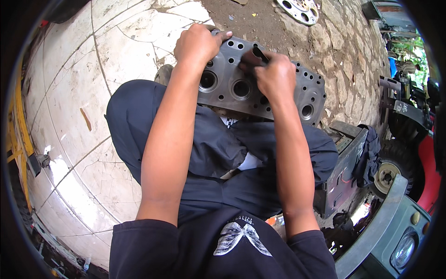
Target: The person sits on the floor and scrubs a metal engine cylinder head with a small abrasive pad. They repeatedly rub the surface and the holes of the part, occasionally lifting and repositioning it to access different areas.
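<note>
A grey metal cylinder head (225, 76) with round ports and many small bolt holes lies across in front of my bent legs, its flat face upward. My left hand (197, 45) is closed over its far left corner, the thumb stretched along the edge. On the middle of the face, my right hand (275, 74) presses a dark, thin piece (253, 58), perhaps a folded cloth or abrasive sheet. Its exact kind is unclear, and the fingers partly cover it. Part of the head's near edge meets my dark trousers.
Beyond the cylinder head lies a round metal disc (304, 16) with holes, on stony ground. A grey metal box (341, 179) with a dark cloth (368, 156) stands at my right, near a tyre (402, 162) and a green vehicle front (418, 223). Cracked white tiles (69, 107) spread to my left.
</note>
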{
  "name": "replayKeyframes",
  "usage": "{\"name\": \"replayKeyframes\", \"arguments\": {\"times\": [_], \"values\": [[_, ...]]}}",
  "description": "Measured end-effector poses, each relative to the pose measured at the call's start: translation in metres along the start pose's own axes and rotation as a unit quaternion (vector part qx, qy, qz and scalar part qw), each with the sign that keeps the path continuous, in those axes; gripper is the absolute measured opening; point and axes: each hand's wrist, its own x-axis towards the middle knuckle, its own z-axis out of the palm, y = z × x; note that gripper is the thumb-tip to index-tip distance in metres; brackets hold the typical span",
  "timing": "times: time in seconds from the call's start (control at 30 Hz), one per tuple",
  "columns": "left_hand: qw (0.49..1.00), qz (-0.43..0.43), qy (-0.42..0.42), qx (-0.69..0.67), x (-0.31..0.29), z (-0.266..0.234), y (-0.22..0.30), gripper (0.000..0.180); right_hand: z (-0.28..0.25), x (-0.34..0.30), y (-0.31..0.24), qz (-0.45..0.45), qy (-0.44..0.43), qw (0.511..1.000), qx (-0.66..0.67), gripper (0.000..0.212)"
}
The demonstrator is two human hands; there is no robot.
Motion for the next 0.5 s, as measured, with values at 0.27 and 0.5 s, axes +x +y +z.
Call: {"name": "replayKeyframes", "arguments": {"times": [0.27, 0.5], "values": [[1.0, 0.0, -0.002, -0.012, 0.004, -0.003, -0.002, 0.059, -0.016, -0.002, -0.001, 0.023, -0.03, 0.998, 0.04, 0.038], [1.0, 0.009, -0.003, -0.011, 0.007, 0.004, -0.007, 0.058, 0.004, 0.003, -0.026, -0.019, 0.015, 0.999, -0.033, 0.039]]}}
